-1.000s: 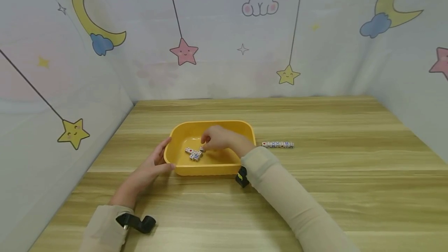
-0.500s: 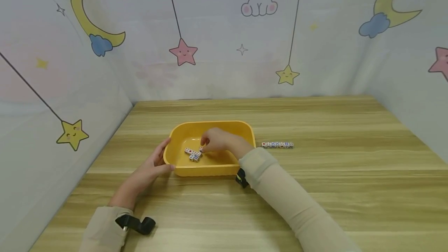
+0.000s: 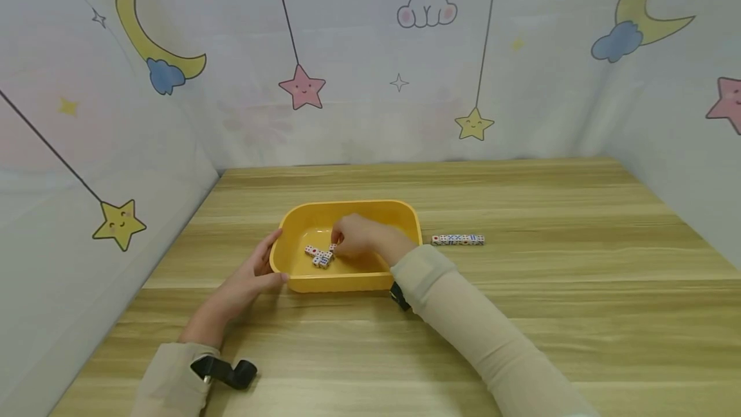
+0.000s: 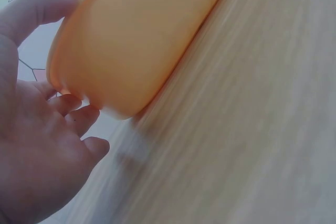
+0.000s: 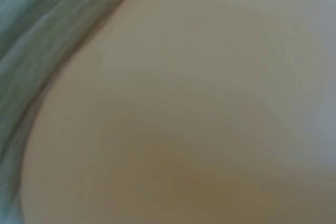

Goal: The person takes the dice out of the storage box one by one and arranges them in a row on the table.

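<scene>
A yellow plastic basin (image 3: 347,283) sits on the wooden table. My left hand (image 3: 251,278) grips its left end, thumb at the front corner and fingers along the side; the left wrist view shows this hand (image 4: 44,135) against the basin wall (image 4: 142,35). Inside, several white dice (image 3: 319,256) with red and blue dots lie clustered on the basin floor. My right hand (image 3: 359,237) reaches in over the right side, its curled fingers pinching a die (image 3: 332,247) at the cluster's edge. Its fingertips are partly hidden. The right wrist view is blurred, with skin and sleeve (image 5: 68,30) filling it.
Right of the basin, a straight row of dice (image 3: 458,240) lies on the table (image 3: 579,288). A white cloth (image 3: 347,134) printed with stars and moons hangs behind and at the sides. Black wrist cameras (image 3: 226,370) are worn on both wrists.
My right hand has shifted slightly lower, and the die at its fingertips has turned and sits against the cluster. The left hand keeps its hold on the basin.
</scene>
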A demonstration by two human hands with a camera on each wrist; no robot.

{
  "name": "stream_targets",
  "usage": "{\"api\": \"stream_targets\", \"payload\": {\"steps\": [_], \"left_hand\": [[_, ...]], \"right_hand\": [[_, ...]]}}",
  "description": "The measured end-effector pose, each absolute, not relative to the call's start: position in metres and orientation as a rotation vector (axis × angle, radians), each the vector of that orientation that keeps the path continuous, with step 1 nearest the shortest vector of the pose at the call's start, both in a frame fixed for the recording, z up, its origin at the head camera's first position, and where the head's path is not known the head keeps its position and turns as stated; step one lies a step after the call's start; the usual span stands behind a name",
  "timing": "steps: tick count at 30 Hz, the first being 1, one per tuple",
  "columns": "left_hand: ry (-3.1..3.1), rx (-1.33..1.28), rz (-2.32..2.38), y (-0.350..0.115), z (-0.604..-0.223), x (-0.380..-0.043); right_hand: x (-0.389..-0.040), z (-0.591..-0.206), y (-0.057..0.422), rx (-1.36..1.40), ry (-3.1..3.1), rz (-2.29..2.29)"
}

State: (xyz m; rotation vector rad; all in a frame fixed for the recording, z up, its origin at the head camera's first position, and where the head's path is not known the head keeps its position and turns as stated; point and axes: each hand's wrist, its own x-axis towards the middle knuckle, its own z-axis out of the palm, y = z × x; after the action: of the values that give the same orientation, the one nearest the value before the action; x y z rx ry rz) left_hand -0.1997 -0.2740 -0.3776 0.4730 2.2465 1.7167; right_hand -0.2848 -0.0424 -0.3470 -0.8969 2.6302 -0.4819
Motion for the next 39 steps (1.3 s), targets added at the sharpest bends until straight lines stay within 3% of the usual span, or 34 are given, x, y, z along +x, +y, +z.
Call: {"api": "stream_targets", "payload": {"steps": [39], "left_hand": [[2.274, 0.455, 1.721, -0.271, -0.377, -0.198]], "right_hand": [[-0.273, -0.317, -0.007, -1.169, 2.638, -0.74]]}}
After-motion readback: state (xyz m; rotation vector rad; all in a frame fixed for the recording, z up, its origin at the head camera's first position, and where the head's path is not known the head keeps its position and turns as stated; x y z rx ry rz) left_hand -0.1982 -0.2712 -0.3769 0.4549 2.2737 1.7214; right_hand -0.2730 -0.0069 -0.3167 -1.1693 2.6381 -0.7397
